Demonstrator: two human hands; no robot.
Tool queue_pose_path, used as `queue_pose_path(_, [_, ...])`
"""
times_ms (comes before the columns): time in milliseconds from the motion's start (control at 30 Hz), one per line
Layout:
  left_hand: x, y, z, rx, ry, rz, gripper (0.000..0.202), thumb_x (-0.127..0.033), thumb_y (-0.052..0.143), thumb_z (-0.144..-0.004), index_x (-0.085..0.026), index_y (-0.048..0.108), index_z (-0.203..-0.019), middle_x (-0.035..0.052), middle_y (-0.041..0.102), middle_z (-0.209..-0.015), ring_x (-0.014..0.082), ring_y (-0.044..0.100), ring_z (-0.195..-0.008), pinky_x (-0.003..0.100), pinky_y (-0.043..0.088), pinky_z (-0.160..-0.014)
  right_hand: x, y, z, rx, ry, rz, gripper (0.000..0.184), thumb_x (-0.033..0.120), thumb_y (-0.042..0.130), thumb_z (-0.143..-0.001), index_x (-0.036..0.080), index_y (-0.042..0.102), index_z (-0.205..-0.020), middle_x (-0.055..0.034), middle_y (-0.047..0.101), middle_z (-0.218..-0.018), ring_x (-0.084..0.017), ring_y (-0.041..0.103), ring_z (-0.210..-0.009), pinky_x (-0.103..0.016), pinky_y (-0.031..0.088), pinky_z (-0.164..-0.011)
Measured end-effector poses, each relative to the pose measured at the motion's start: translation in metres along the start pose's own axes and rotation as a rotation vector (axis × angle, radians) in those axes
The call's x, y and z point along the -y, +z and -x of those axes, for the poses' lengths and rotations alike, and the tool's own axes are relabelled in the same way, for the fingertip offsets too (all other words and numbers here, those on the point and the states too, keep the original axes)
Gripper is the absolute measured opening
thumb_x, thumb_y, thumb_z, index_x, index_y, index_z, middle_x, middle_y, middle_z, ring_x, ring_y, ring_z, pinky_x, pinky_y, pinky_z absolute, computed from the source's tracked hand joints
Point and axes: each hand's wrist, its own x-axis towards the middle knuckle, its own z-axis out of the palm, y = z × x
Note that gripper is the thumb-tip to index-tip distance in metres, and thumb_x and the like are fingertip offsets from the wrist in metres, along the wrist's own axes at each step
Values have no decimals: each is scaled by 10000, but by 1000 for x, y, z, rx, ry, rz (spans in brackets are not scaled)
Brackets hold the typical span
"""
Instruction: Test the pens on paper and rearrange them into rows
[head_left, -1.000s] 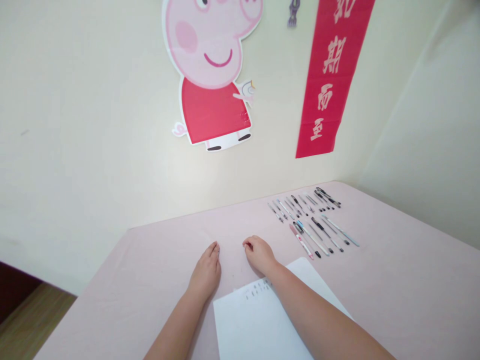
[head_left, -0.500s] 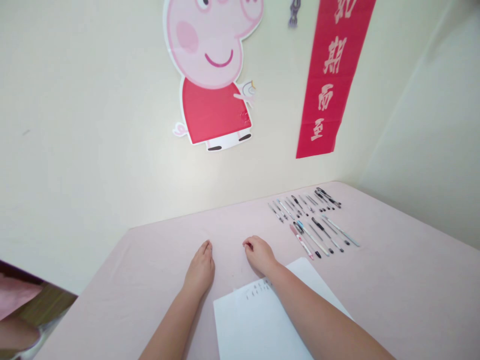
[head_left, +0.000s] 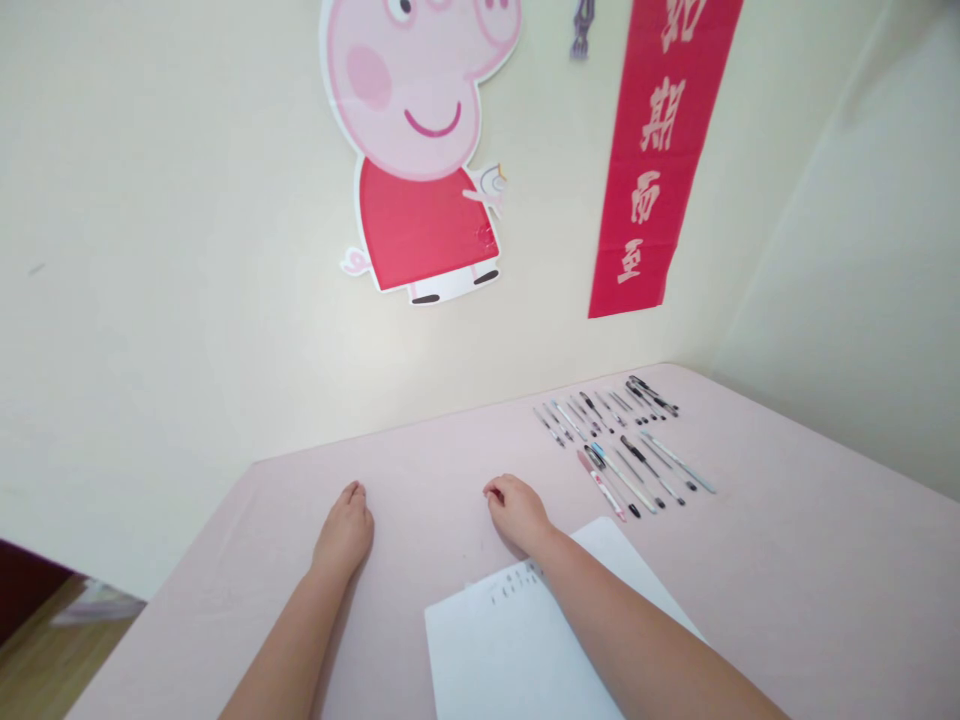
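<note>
My left hand [head_left: 344, 531] lies palm down on the pink table [head_left: 787, 560], fingers stretched out and together, holding nothing. My right hand [head_left: 517, 510] rests on the table just past the far edge of a white sheet of paper [head_left: 510, 650], its fingers curled under in a loose fist with nothing visible in them. My right forearm lies across the paper, which has a little writing near its top. Several pens [head_left: 622, 440] lie in two rows to the right of my right hand, out of its touch.
A cream wall runs along the table's far edge, with a cartoon pig cutout [head_left: 420, 150] and a red banner [head_left: 660, 150] with characters. A second wall closes the right side. Wooden floor [head_left: 37, 660] shows at the lower left past the table corner.
My left hand has slid to the left across the table, away from my right hand. My right hand and the pens have stayed in place.
</note>
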Motion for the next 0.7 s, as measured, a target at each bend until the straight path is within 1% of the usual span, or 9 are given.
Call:
queue_pose_path(167, [27,3,-7,-2,-11,-52,476,-125,259,-785,61,514,-1142,231,520,-1223,235,438,-1213,319,341,-1041,0,1,0,-7,0,3,208,156,459,-784,195,659,-826,-40,642,-873,-141,571,-816,-222,388,-744])
queue_pose_path(267, [40,4,-12,0,-38,-55,476,-135,271,-780,59,513,-1143,238,509,-1233,246,446,-1206,331,346,-1036,-1,1,0,-11,-6,6,209,156,458,-784,197,658,-830,-39,641,-873,-141,572,-818,-224,388,-748])
queue_pose_path(400, [57,4,-21,28,-61,-60,469,-135,280,-769,33,523,-1133,216,513,-1235,232,431,-1222,313,323,-1049,-2,2,0,-17,-11,3,211,164,455,-786,196,658,-831,-40,642,-873,-144,571,-823,-228,387,-754])
queue_pose_path(533, [68,2,-29,44,-70,-46,467,-128,291,-748,5,530,-1127,189,547,-1199,222,426,-1227,311,340,-1038,-1,2,-1,-14,-11,2,209,162,456,-784,194,657,-829,-39,641,-867,-143,568,-812,-227,387,-743])
queue_pose_path(700, [72,2,-35,32,-95,-32,476,-125,317,-735,-26,527,-1152,172,549,-1209,227,447,-1211,333,355,-1033,1,1,0,-4,-1,-1,211,162,456,-787,191,660,-831,-38,638,-866,-140,569,-800,-225,388,-733])
